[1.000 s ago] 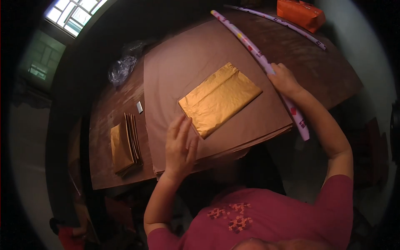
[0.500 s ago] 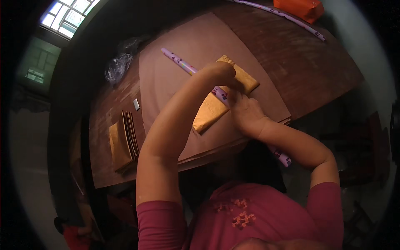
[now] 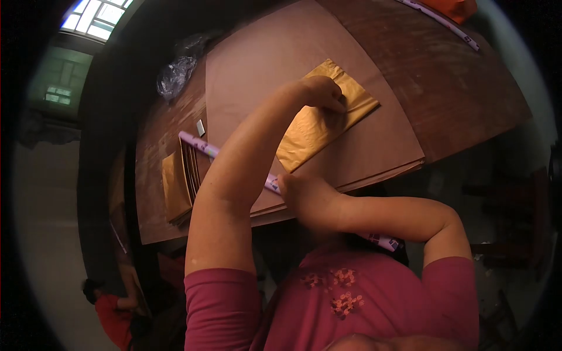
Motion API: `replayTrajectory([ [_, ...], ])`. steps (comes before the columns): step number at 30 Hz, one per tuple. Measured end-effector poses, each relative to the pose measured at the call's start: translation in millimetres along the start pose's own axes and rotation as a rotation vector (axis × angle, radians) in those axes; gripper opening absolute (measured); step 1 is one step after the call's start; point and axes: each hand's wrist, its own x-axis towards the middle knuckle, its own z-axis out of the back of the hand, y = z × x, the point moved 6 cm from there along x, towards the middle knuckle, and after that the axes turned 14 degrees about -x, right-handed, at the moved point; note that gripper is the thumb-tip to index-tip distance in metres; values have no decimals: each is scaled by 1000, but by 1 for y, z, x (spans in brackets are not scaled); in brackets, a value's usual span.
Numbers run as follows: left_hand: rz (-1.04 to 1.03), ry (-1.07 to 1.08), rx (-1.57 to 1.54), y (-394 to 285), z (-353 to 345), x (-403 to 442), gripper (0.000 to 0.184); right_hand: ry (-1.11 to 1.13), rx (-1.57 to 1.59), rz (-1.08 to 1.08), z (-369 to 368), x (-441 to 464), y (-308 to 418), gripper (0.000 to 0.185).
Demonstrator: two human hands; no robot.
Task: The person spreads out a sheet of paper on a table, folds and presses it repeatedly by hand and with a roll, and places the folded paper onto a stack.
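A folded gold paper or foil packet [image 3: 304, 131] lies slanted across the stack of brown boards. My left hand [image 3: 325, 93] rests on its upper half, fingers curled down and pressed onto it. My right hand [image 3: 309, 199], slightly blurred, is closed around a long purple patterned roll [image 3: 200, 145] at the front edge of the boards. The roll passes beneath my left forearm, and its near end shows below my right forearm. Part of the packet is covered by my left hand.
Brown boards [image 3: 252, 70] are stacked on the wooden table [image 3: 468, 111]. More folded gold packets [image 3: 175, 184] stand at the left, near a small pale block [image 3: 201, 128]. Clear plastic [image 3: 175, 76], another purple roll [image 3: 448, 24] and an orange bag [image 3: 453, 7] lie farther back. A person in red [image 3: 112, 316] is lower left.
The purple roll has come off the gold packet, moving left and toward me with my right hand. My left hand stays on the packet. The camera view has shifted slightly.
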Motion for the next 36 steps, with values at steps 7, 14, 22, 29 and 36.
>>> replayTrajectory([
  [7,-14,-95,86,0,2,-11,55,73,-259,134,28,-31,-8,34],
  [14,-413,-1094,-59,-87,-6,-176,23,-210,-398,-112,113,-46,-92,48],
  [22,-26,-1202,-249,-36,-127,-244,28,-390,-750,-434,172,-41,-303,49],
  [29,-108,-1084,-117,-37,-101,-196,25,-270,-712,-526,183,-62,-323,56],
  [36,40,-815,-232,-11,-83,-172,11,-253,-471,-527,201,-80,-317,65],
])
